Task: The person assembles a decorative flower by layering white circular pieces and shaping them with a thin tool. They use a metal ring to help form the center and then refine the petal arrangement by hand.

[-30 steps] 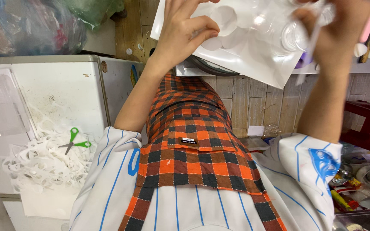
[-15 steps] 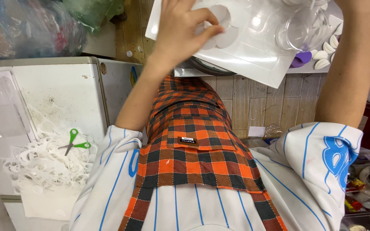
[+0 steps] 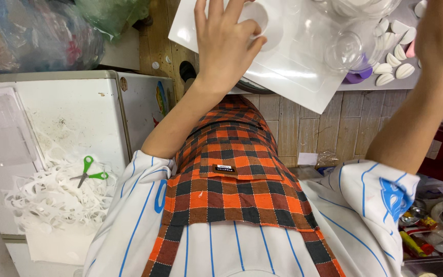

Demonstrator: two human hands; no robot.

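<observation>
A white moulded plastic sheet (image 3: pixel 288 66) with round cavities lies tilted at the top of the view, over the edge of a grey bench. My left hand (image 3: pixel 226 46) rests on it with fingers spread and the thumb hooked at one round cavity, gripping it. Clear plastic domes (image 3: pixel 347 48) sit over the sheet's right part. My right hand (image 3: pixel 439 36) is raised at the top right; its fingers are cut off by the frame edge, so what it holds is hidden. Below, I see my orange plaid apron (image 3: pixel 232 195) and striped white shirt.
Green scissors (image 3: pixel 89 172) lie on white paper scraps (image 3: pixel 47 200) on a white cabinet top (image 3: pixel 78 113) at left. White shell-shaped pieces (image 3: pixel 393 69) and a purple object (image 3: pixel 357 77) sit on the bench. A bin of small tools (image 3: pixel 437 225) stands at lower right, plastic bags (image 3: pixel 37 36) at top left.
My right hand has let go of the sheet's right side and risen to the top right corner. My left hand stays on the sheet, which has shifted slightly.
</observation>
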